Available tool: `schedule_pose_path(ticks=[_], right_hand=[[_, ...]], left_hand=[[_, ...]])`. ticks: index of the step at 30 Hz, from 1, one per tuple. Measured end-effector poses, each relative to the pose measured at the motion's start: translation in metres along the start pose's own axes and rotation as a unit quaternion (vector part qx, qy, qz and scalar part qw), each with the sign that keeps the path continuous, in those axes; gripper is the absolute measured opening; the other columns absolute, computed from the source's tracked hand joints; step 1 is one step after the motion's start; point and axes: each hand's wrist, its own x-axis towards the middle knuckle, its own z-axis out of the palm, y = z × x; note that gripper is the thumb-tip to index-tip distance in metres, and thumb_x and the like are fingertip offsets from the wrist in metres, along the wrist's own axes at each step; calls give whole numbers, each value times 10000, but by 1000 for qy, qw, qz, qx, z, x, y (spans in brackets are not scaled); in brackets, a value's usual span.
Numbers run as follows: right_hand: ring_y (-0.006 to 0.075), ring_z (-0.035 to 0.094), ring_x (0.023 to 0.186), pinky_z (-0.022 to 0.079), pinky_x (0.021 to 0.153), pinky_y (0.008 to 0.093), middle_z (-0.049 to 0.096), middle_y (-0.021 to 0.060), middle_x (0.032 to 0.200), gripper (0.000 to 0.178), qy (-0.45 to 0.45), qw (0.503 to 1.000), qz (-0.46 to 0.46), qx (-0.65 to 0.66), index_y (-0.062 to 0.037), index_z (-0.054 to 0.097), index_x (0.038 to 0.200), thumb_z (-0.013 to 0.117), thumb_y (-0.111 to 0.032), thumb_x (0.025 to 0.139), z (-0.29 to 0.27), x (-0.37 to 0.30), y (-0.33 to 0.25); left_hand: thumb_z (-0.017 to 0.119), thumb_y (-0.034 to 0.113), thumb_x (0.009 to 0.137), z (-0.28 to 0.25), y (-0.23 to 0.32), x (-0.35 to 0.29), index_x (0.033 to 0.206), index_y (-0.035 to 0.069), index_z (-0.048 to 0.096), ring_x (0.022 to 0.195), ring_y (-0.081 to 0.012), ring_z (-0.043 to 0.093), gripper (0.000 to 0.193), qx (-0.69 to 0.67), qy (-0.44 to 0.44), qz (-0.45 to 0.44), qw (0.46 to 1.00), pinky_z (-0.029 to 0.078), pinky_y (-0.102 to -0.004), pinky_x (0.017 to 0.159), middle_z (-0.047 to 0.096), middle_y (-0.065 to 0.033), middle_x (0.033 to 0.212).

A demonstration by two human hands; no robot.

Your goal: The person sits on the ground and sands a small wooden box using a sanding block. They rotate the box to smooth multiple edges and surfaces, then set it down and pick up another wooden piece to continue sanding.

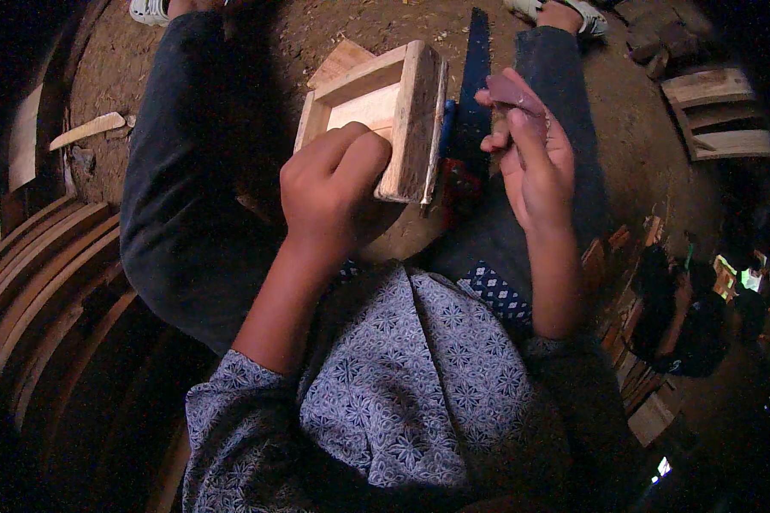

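My left hand (334, 184) is closed on the near edge of a small, shallow wooden box (412, 120), holding it tilted between my knees. The box has thick pale side walls and a light inner base; my fist covers its near left corner. To the right of the box and apart from it, my right hand (539, 167) is raised, palm turned up. Pinched between its thumb and fingers is a folded piece of reddish-brown sandpaper (515, 92).
Beyond the box lies a flat wood offcut (342, 61). A long dark blue tapered blade (475, 73) rests on the dirt floor. Curved wooden strips (47, 256) are stacked at left, slatted wood pieces (719, 111) lie far right, and another person (680, 316) is at right.
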Motion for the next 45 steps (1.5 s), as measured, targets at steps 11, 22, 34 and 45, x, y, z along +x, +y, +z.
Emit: schedule_pose_path(ticks=[11,22,34,45], right_hand=[[82,436,662,397,606,231,543,71,970,419,-61,994,26,89,-35,380,1334,436,-239,973,-1,-29,-3],[70,421,718,375,659,202,537,2,1024,417,-30,997,37,67,-96,415,1363,455,-190,958,18,-23,6],[193,575,1046,408,930,284,640,109,1088,351,-21,954,-182,-239,19,620,1086,560,-277,909,11,92,-8],[207,598,915,451,832,301,636,106,931,167,-82,935,-217,-268,-5,659,935,659,-106,802,-2,108,5]], left_hand=[[714,142,554,-11,17,-17,752,75,525,651,-296,597,282,-14,19,30,999,469,-365,541,574,-106,735],[783,193,553,-17,3,-35,874,114,517,771,-360,596,424,25,-30,30,999,479,-424,610,590,-130,832],[776,245,653,-21,-13,82,1057,-49,556,866,-238,634,546,-79,27,58,995,488,-337,746,626,-203,885],[754,208,700,-1,-28,77,951,-8,615,775,-143,614,359,-220,-134,-208,944,483,-290,691,649,-102,838]])
